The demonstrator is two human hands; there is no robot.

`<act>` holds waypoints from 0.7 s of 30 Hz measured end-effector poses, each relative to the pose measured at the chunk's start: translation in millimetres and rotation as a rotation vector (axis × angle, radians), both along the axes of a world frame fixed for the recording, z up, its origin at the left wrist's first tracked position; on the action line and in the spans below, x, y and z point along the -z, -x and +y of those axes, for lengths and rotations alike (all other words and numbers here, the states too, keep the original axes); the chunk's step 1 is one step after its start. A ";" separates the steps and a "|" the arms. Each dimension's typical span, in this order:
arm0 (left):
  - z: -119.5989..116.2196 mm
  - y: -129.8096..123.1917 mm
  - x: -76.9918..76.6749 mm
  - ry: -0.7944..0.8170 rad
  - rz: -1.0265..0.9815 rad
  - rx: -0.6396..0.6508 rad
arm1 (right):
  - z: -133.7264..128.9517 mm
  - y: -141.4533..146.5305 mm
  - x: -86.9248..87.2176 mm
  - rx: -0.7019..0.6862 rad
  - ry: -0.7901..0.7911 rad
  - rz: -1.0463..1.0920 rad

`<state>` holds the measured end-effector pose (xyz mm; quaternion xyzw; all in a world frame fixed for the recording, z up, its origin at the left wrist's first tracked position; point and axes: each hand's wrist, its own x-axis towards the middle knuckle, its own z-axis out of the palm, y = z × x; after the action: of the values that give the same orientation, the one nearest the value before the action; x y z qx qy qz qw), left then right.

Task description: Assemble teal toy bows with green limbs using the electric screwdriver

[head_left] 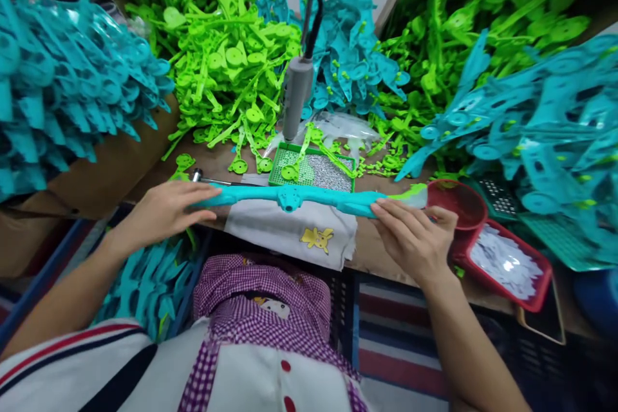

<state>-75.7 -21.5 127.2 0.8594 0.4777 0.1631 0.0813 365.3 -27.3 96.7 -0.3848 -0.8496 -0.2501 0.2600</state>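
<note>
A long blue plastic part (290,197) lies level across the front of the workbench, above a white cloth with a yellow figure (316,238). My left hand (168,209) grips its left end between thumb and fingers. At the right end, my right hand (416,232) has its fingers on the part, where a lime green piece (410,193) sticks out beside it. Behind the blue part sits a green tray (277,167) of small metal pieces, with green parts lying over it. A grey electric screwdriver (295,96) hangs above the tray.
Heaped green parts (236,58) and blue parts (342,71) fill the back. More blue parts are stacked at left (62,71) and right (570,116). A hammer (207,180) lies behind my left hand. Right of my right hand are a red bowl (458,206) and a red tray (545,270) of white pieces.
</note>
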 end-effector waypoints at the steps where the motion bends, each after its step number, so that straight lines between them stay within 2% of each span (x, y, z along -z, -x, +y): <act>1: -9.1 3.5 6.3 -0.140 0.018 -0.020 | 0.1 -0.1 -1.0 0.002 0.009 0.008; 4: -23.0 4.0 27.0 -0.400 -0.014 -0.076 | 1.6 0.8 -3.6 0.000 0.055 0.021; 7: -22.3 -0.4 37.3 -0.439 -0.094 -0.088 | 2.8 5.1 -5.0 0.003 0.152 0.016; 9: -21.6 1.9 36.3 -0.401 -0.126 -0.128 | 3.0 9.7 -4.7 0.004 0.217 0.012; 14: -29.7 30.4 31.1 -0.312 -0.185 -0.393 | 7.4 17.8 0.9 0.004 0.320 -0.005; 17: -31.6 44.1 36.0 -0.182 -0.371 -0.500 | 13.6 16.1 5.4 0.010 0.378 -0.022; 21: -22.6 43.3 37.1 -0.044 -0.546 -0.674 | 15.5 28.9 8.8 0.078 0.411 -0.019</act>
<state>-119.0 -44.2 90.1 0.5822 0.6890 0.4122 0.1285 336.4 -11.8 87.9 -0.4600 -0.8696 -0.0852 0.1579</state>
